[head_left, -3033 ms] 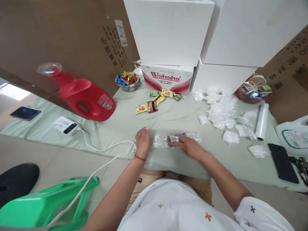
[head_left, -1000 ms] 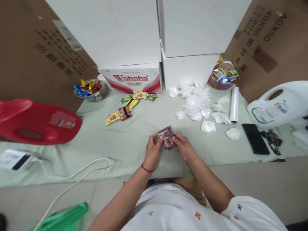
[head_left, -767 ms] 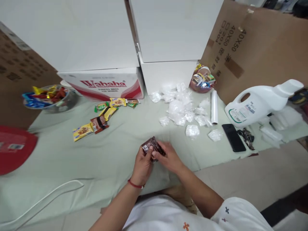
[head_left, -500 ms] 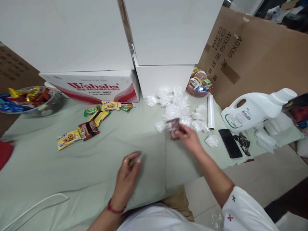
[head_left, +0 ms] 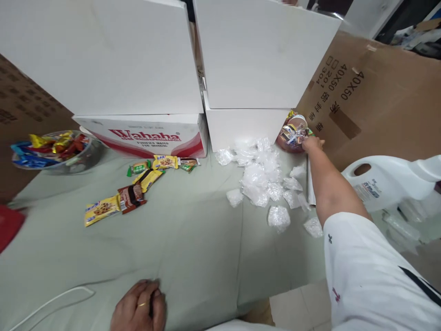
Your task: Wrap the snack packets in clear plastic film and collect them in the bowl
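My right hand (head_left: 313,143) reaches to the round bowl (head_left: 289,146) of wrapped snacks at the back right. Its fingers are closed at the rim on a brown snack packet (head_left: 300,133), which they partly cover. On the cloth at the front, my left hand (head_left: 139,305) rests curled, and nothing shows in it. Crumpled clear plastic pieces (head_left: 257,177) lie heaped in front of the white box, with one loose clear wad (head_left: 279,218) nearer me. Several snack packets form a bent line at the left, among them a yellow cookie packet (head_left: 102,210) and a brown one (head_left: 132,197).
A clear bowl (head_left: 81,161) of bright-wrapped sweets stands at the back left, beside the Wahaha box (head_left: 148,138). White panels (head_left: 255,55) rise behind. Right of my forearm are a white jug (head_left: 389,181) and a partly hidden roll (head_left: 311,184). A white cable (head_left: 76,289) lies front left.
My right hand has moved back and right with the brown packet, from over the plastic pieces to the bowl. My left hand has drawn back toward me and curled. The view has shifted slightly.
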`<move>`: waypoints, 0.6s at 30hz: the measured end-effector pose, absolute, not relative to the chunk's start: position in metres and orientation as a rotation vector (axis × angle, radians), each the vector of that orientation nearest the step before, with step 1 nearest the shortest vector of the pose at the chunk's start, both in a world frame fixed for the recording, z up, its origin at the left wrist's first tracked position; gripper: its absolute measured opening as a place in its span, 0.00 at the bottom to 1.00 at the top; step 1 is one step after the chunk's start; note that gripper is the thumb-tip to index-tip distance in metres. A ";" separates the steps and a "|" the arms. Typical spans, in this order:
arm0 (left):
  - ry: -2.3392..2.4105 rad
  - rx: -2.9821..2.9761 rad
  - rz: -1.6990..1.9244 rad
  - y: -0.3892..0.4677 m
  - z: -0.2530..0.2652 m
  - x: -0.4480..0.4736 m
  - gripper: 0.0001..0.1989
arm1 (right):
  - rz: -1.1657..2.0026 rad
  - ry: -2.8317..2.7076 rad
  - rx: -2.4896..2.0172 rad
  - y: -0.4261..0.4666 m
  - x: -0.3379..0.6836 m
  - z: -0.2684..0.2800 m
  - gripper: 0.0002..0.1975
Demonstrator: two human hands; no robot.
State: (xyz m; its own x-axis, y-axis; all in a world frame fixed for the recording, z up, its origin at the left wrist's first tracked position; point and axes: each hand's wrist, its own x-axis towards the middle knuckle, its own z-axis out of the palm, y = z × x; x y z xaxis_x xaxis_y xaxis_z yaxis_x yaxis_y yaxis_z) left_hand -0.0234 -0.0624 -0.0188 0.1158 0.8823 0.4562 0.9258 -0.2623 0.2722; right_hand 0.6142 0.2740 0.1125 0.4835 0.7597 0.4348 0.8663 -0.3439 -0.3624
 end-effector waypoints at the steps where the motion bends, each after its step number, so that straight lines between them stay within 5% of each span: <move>1: -1.860 -2.281 -0.833 -0.062 -0.018 -0.022 0.08 | -0.257 -1.273 -2.208 0.274 0.610 0.109 0.25; 5: -1.893 -2.280 -0.831 -0.063 -0.014 -0.020 0.07 | -0.339 -1.100 -2.175 0.265 0.572 0.111 0.20; 12: -1.812 -2.267 -0.763 -0.063 -0.010 -0.013 0.06 | 0.168 -2.159 -1.789 0.247 0.374 0.100 0.14; 18: -1.731 -2.273 -0.797 -0.065 -0.003 -0.010 0.06 | 0.342 -2.236 -2.099 0.240 0.269 0.086 0.21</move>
